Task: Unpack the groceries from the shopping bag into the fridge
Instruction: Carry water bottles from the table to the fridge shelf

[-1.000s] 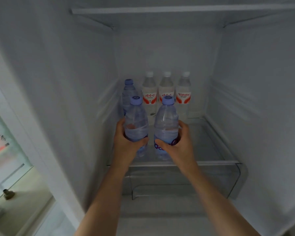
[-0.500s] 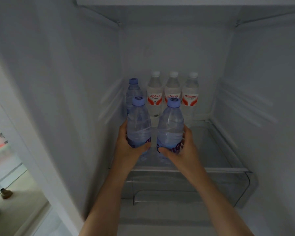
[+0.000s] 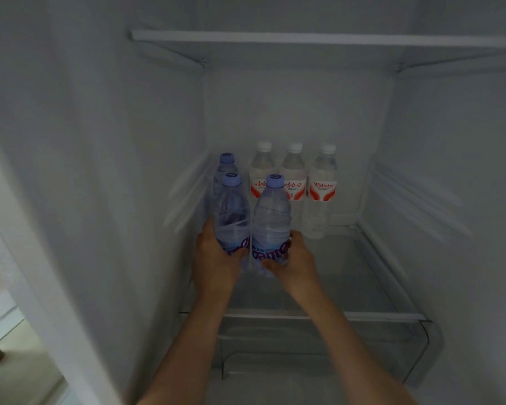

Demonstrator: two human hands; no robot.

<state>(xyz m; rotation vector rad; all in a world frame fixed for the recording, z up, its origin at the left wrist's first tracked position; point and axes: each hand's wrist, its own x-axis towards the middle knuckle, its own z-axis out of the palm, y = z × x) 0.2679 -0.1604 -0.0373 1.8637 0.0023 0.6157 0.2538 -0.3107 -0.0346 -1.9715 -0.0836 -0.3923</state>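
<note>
Both my hands reach into the open fridge, each around the lower part of a clear water bottle with a blue cap. My left hand (image 3: pixel 216 260) grips the left blue-capped bottle (image 3: pixel 232 213). My right hand (image 3: pixel 297 263) grips the right blue-capped bottle (image 3: pixel 271 217). The two bottles stand upright side by side over the left part of the glass shelf (image 3: pixel 348 273); whether their bases touch it is hidden. A third blue-capped bottle (image 3: pixel 225 168) stands behind them against the left wall.
Three white-capped bottles with red labels (image 3: pixel 293 173) stand in a row at the back of the shelf. A clear drawer (image 3: pixel 319 343) lies below the shelf and a white shelf edge (image 3: pixel 304 39) above. The shelf's right half holds nothing.
Both hands have pushed the two bottles deeper into the fridge, toward the back left, closer to the third blue-capped bottle.
</note>
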